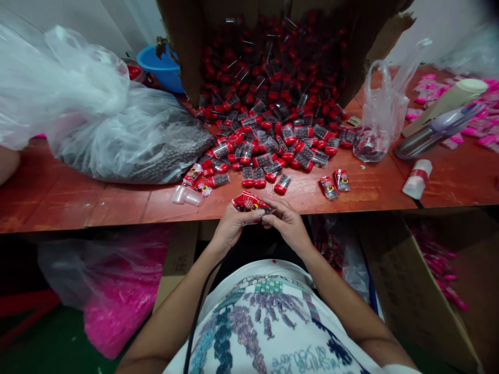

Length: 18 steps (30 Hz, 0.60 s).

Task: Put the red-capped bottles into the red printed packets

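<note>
At the table's front edge I hold a red printed packet (249, 201) between both hands. My left hand (231, 224) grips its left and lower side, thumb along the bottom. My right hand (287, 222) pinches its right end with thumb and fingertips. Dark contents show through part of the packet; the rest is covered by my fingers. Just beyond lie small clear bottles with red caps (281, 184), several filled with dark pellets. Two wrapped packets (334, 183) lie to the right. On the left are printed wrappers (198, 179) and clear empty tubes (187, 195).
A torn cardboard box (183, 47) spills a heap of red-capped bottles. Left stands a plastic bag of dark pellets (156, 140), with a blue basin (159, 65) behind. At right are a clear bag (384, 109), a label roll (417, 179) and pink pieces (489, 122).
</note>
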{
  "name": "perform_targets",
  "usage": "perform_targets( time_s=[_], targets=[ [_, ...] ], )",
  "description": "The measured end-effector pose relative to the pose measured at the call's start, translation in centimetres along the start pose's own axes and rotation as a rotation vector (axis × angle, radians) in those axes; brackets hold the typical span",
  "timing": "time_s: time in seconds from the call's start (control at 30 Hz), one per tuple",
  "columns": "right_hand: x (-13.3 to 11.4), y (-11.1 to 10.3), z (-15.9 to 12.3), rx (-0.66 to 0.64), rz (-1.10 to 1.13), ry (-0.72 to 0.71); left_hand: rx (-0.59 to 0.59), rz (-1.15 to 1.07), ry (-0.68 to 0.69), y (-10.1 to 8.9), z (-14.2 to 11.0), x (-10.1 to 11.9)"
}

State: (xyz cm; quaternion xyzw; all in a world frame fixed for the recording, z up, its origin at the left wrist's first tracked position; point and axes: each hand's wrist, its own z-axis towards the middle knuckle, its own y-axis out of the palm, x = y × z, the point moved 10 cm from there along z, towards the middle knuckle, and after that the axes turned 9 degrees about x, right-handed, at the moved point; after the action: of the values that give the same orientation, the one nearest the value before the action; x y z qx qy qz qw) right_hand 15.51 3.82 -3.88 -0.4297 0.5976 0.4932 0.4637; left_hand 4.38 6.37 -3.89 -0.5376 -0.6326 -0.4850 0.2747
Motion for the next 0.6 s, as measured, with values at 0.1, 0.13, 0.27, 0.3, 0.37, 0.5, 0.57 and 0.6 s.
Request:
perform_targets(
  time_s=[0.1, 0.13, 0.27, 0.3, 0.37, 0.5, 0.57, 0.6],
  targets=[
    [0.0, -0.5, 0.2, 0.040, -0.066, -0.006, 0.002, -0.024, -0.046, 0.2, 0.2, -0.8],
    [0.0, -0.9, 0.4, 0.046, -0.085, -0.005, 0.000, -0.042, -0.067, 0.3, 0.2, -1.1],
    [-0.5, -6.6, 1.8, 0.229, -0.229, -0.052, 0.063, -0.183, -0.152, -0.3, 0.7, -1.7],
    [-1.0, -9.1, 2.1, 0.332, -0.311, -0.090, 0.092, -0.214, -0.169, -0.7, 0.7, -1.8],
    [-2.8, -13.5, 2.3, 0.542, -0.551, -0.199, 0.136, -0.240, -0.192, -1.4, 0.8, -1.8],
    [-5.1, -14.3, 1.7, 0.659, -0.861, -0.327, 0.157, -0.235, -0.176, -1.4, 1.0, -1.8],
    [-4.7, -10.3, 1.5, 0.490, -0.768, -0.349, 0.168, -0.246, -0.149, -1.2, 1.2, -2.0],
    [-3.9, -7.4, 1.5, 0.337, -0.699, -0.334, 0.173, -0.247, -0.132, -1.0, 1.3, -2.0]
  ],
)
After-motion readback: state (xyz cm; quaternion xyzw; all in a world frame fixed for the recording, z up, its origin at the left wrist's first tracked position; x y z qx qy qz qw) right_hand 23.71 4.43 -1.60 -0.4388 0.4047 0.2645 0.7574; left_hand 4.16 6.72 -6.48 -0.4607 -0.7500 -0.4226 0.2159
